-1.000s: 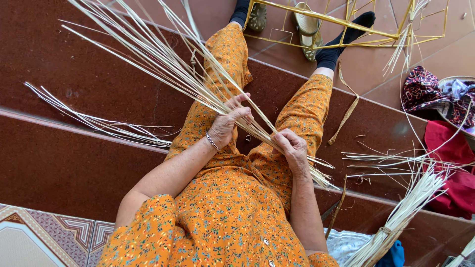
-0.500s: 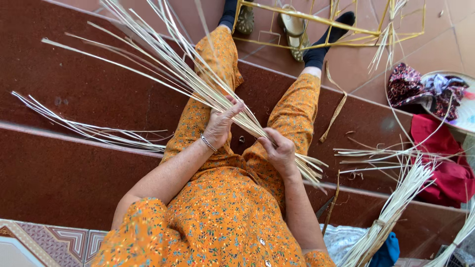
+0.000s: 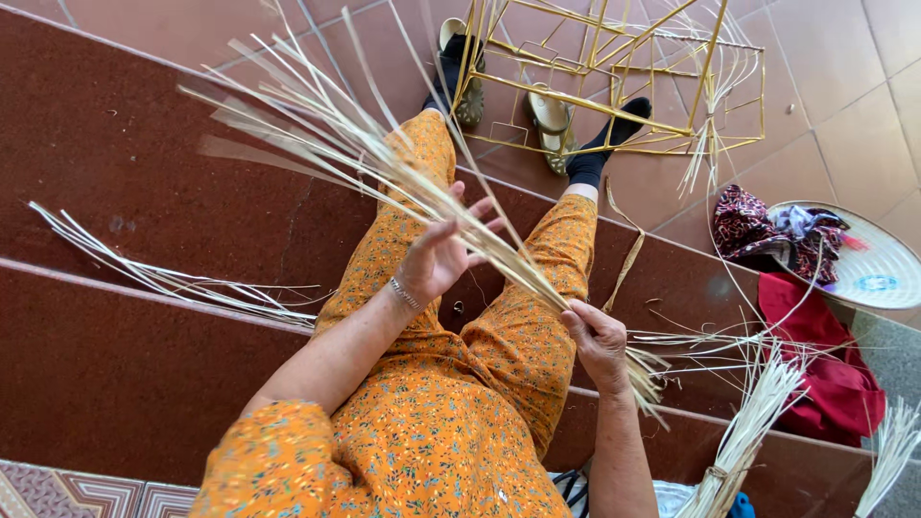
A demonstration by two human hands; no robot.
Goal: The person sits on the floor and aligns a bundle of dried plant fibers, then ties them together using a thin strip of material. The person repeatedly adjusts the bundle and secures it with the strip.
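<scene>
1. Right hand [image 3: 597, 338]: grip closed around the lower end of the bundle of pale reed strips [image 3: 413, 187], just above my right thigh. I see it sitting a little lower than 0.5 s ago, same clamp on the strips.

2. Left hand [image 3: 439, 254]: 0.5 s ago it lay down over the strips; now it has lifted, palm open and fingers spread, grip released, the strips passing just behind the fingertips.

3. Bundle of pale reed strips: runs from the right hand up and to the left, fanning out over the dark red steps [image 3: 115, 144]. The fan is blurred and spread wider than before.

4. Loose strips [image 3: 163, 278]: lying on the step edge to my left, unchanged.

5. Yellow wire frame [image 3: 614, 86]: on the tiled floor beside my feet.

6. Tied reed sheaf [image 3: 748, 432]: lower right, near a red cloth [image 3: 825, 374].
</scene>
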